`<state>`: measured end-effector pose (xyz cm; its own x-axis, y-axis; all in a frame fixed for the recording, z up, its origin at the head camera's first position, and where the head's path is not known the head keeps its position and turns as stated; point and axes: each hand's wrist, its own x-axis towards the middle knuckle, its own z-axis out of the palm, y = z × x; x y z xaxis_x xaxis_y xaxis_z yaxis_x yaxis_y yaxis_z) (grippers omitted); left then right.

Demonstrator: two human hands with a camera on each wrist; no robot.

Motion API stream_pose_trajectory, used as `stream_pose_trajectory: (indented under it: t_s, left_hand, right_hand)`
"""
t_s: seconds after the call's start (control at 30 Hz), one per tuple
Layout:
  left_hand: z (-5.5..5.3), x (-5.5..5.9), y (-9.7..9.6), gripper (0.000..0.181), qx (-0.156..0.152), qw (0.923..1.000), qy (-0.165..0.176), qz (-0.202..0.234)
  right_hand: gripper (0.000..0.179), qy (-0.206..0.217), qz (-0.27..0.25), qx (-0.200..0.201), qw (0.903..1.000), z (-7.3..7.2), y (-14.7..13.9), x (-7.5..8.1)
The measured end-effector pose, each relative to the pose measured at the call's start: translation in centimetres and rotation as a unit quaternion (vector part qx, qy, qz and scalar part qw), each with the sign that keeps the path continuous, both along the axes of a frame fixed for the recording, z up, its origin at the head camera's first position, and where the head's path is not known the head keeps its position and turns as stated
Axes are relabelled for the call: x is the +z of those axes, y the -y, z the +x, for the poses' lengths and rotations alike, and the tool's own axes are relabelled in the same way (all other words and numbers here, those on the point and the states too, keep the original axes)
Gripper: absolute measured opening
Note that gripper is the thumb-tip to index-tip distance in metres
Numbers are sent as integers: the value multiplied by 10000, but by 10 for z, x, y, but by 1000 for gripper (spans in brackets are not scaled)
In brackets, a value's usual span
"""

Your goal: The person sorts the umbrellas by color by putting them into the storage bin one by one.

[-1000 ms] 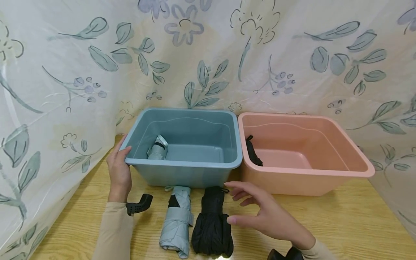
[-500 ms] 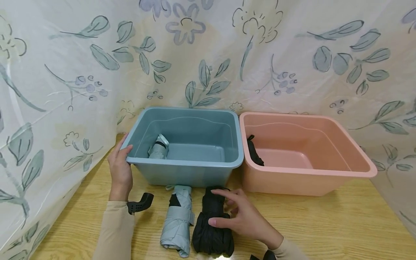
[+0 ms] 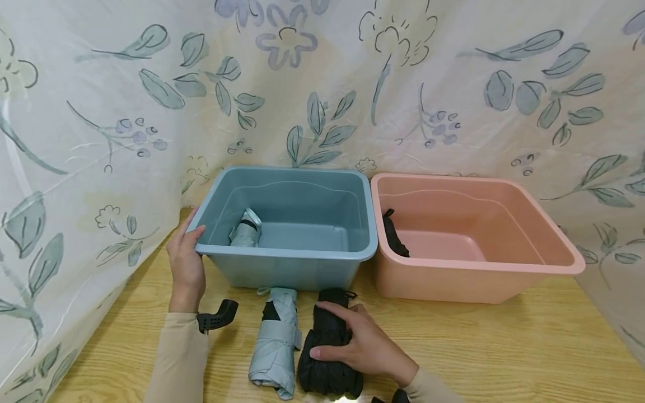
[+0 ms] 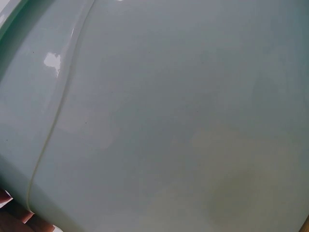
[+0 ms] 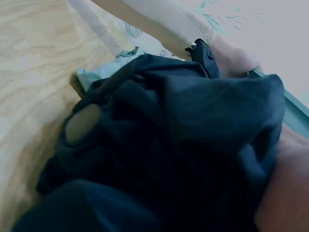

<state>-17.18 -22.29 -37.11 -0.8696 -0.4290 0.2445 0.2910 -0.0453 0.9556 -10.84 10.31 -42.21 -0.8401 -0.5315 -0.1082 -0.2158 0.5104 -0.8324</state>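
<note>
My left hand [image 3: 186, 268] grips the front left corner of a blue plastic bin [image 3: 282, 271], thumb over the rim. Its fingertips [image 4: 19, 215] show at the lower left of the left wrist view against the bin's wall. My right hand [image 3: 365, 344] holds a folded black umbrella [image 3: 327, 380] across its middle, thumb and index finger over the fabric. That umbrella lies on the table in front of the bin and fills much of the right wrist view, its dark folds [image 5: 193, 125] hiding most fingers. A folded grey-blue umbrella [image 3: 272, 352] lies just left of it.
Right beside the blue bin stands a pink bin [image 3: 453, 282] holding a slim black folded item [image 3: 393, 235]. Inside the blue bin rests another grey-blue folded umbrella [image 3: 246, 232]. A floral sheet [image 3: 322, 78] hangs behind and at the sides of the wooden table [image 3: 504, 347].
My right hand has moved left and down from beside the black umbrella onto its middle and taken hold. The left hand stays at the blue bin's corner.
</note>
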Motion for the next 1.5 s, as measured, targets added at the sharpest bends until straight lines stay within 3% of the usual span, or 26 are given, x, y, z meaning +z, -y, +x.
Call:
stream_pose_trajectory:
  t_s: [0.23, 0.6, 1.07, 1.5]
  left_hand:
    - [0, 0, 0, 50, 28, 10000, 33, 5]
    - [0, 0, -1, 50, 25, 9997, -124, 185]
    - [2, 2, -1, 51, -24, 9996, -143, 234]
    - [1, 3, -1, 50, -22, 9998, -95, 168]
  right_hand:
    - [79, 197, 485, 30, 9986, 1, 7, 3]
    - [79, 128, -47, 4, 9999, 5, 5, -5]
    - [86, -155, -292, 206, 9992, 10, 7, -6]
    - [85, 120, -353, 786, 9962, 6, 7, -5]
